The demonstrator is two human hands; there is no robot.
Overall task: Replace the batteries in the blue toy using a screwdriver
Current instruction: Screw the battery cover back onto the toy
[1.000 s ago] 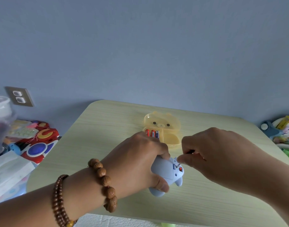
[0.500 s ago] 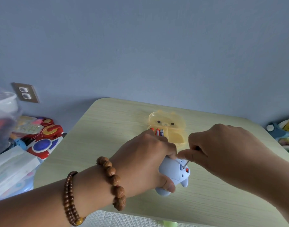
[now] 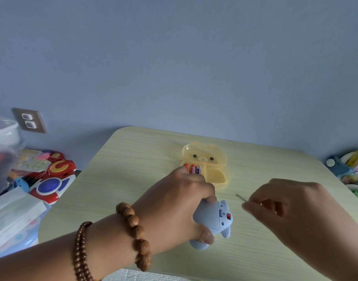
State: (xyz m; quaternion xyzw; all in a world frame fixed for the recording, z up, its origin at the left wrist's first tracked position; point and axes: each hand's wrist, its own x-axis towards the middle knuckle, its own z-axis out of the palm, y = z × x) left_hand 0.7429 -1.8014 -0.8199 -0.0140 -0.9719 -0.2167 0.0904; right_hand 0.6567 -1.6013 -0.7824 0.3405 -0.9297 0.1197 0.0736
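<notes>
Trouble from this point would most likely come from the small parts. The screwdriver [image 3: 240,197] tip hung in the air just right of the blue toy [image 3: 212,222], apart from it, and a loose screw could drop from that thin shaft and roll across the pale table [image 3: 133,159]. No screw could be made out, so where it was could not be told. A second risk lay in the toy itself, low in the centre of the frame and apparently resting on the table. A hard push with the tool could make it twist or skid under the palm, and the tip could slip from the screw head and gouge the plastic. The left hand [image 3: 174,209] gripped the toy from above and from the left, with fingers curled over its back and thumb pressed to its lower side. The face with a small red-orange spot was left exposed toward the right. The right hand [image 3: 285,203], at centre right, pinched the screwdriver between thumb and fingertips, closed on its mostly hidden handle. Spare batteries [image 3: 192,169] lay in the open yellow bear-shaped case [image 3: 214,179], just above the left hand in the frame.
</notes>
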